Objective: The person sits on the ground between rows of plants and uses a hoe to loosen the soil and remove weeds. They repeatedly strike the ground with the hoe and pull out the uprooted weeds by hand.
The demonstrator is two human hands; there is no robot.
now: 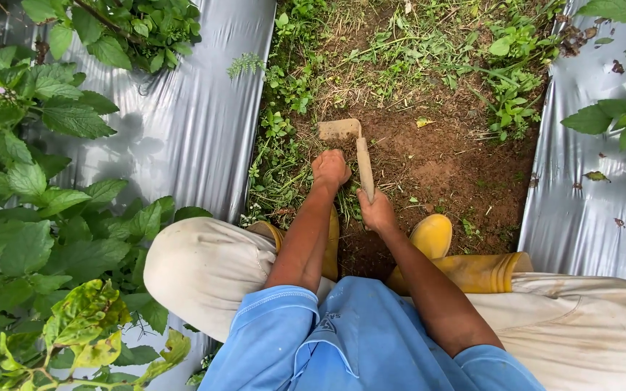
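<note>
I judged weeding underway: my right hand [377, 211] clamped the hand hoe [362, 163] at centre frame, my left hand [330, 171] fisted on weeds [278, 174]; next needed a pull.

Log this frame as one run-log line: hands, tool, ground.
left hand: fist in weeds | right hand: grips hand hoe handle | blade on soil | yellow boots | silver mulch film both sides
</note>
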